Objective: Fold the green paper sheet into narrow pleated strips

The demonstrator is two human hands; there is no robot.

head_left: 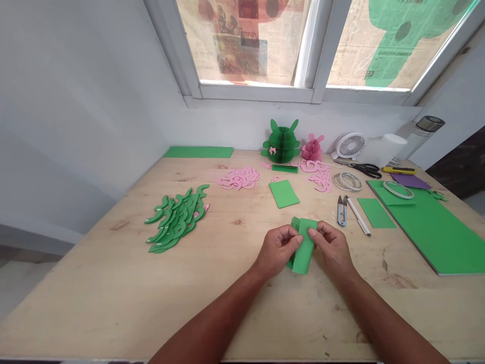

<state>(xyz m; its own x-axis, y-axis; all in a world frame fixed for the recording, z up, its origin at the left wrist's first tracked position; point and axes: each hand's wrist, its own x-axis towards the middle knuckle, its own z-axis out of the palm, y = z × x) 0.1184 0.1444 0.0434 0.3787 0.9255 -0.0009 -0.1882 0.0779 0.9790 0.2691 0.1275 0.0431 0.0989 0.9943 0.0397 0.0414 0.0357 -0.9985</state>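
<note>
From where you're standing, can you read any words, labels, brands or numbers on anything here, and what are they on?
Newspaper sheets on the window panes: printed columns, too small and blurred to read.
Yellow utility knife: any marking is too small to read.
I can read no other text.

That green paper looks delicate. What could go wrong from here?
The green card, pinched between the left hand and right hand, might crease or tear if gripped too hard. The thread snips lie fairly near the right hand, so a careless reach might meet their blades.
</note>
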